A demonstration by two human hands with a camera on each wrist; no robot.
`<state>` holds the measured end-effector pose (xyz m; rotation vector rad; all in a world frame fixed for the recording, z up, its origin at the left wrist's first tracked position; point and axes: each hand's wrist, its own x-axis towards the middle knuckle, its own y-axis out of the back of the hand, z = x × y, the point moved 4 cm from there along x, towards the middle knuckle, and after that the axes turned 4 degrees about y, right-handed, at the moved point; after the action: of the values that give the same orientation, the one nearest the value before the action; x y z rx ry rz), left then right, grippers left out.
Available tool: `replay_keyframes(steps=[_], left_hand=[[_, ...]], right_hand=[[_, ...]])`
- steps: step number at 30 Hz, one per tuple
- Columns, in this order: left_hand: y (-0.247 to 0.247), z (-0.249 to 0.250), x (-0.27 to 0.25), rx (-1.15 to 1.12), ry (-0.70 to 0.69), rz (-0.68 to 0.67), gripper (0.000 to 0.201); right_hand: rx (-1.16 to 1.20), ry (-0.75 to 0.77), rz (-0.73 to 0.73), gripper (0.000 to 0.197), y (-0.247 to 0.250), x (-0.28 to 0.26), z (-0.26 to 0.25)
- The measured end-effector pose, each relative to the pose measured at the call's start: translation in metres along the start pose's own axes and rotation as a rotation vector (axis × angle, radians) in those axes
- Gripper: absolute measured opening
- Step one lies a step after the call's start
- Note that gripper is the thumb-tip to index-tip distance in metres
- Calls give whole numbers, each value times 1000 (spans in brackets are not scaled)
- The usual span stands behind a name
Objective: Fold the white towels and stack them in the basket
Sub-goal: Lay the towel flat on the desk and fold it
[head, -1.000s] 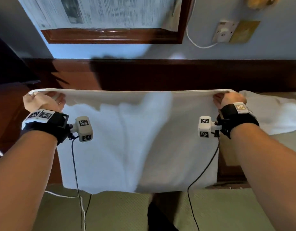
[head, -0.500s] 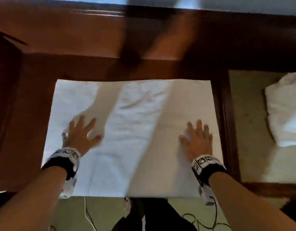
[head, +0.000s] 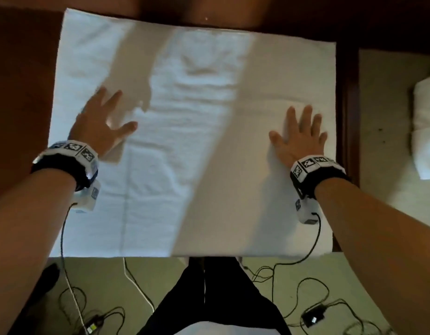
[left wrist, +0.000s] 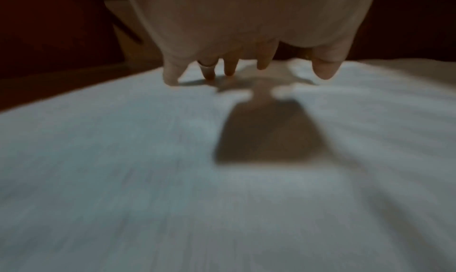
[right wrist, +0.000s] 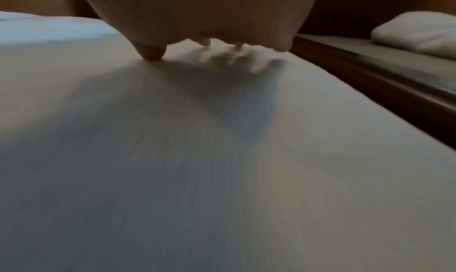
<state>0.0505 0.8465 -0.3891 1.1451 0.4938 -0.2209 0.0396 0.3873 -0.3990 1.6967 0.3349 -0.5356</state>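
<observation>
**Both palms flat on the spread towel**

Green carpet (head: 160,269) lies nearest, strewn with black cables (head: 306,286) in front of the towel's near edge, with the person's dark trousers (head: 209,298) between them. Beyond the carpet, the white towel (head: 197,165) lies spread flat on the dark wooden counter (head: 23,81), its near edge at the counter's front and its far edge close to the back; light and shadow bands cross it.

On the towel's left part, the left hand (head: 100,126) rests palm down, fingers (left wrist: 229,65) straight and spread wide, holding nothing; a ring shows on one finger in the left wrist view. On the towel's right part, the right hand (head: 298,139) lies palm down likewise, fingers (right wrist: 153,52) straight and fanned, thumb tip touching the cloth. Both wrists carry black bands with marker tags.

To the right of the towel, past the counter's edge, a second white towel (head: 426,131) lies bunched on a pale surface (head: 383,117).
</observation>
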Motion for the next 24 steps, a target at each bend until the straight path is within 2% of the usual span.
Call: replay_keyframes(steps=[3, 6, 9, 12, 17, 20, 24], left_hand=[[-40, -17, -65, 118, 27, -20, 98], [-71, -31, -121, 255, 64, -120, 91], [-69, -32, -120, 302, 86, -111, 88], [-55, -27, -81, 316, 85, -59, 88], [-25, -8, -31, 314, 113, -171, 94], [-28, -2, -56, 269, 135, -221, 97], [-66, -17, -134, 262, 206, -274, 86]], right_hand=[[-17, 39, -18, 77, -20, -53, -2], [-36, 66, -142, 78, -54, -112, 2], [-36, 39, -175, 81, -57, -105, 6], [-39, 43, -105, 82, -41, -66, 0], [-11, -2, -97, 81, -10, -21, -18], [-11, -1, -107, 80, -14, -48, -21], [-47, -14, -188, 81, -58, -131, 1]])
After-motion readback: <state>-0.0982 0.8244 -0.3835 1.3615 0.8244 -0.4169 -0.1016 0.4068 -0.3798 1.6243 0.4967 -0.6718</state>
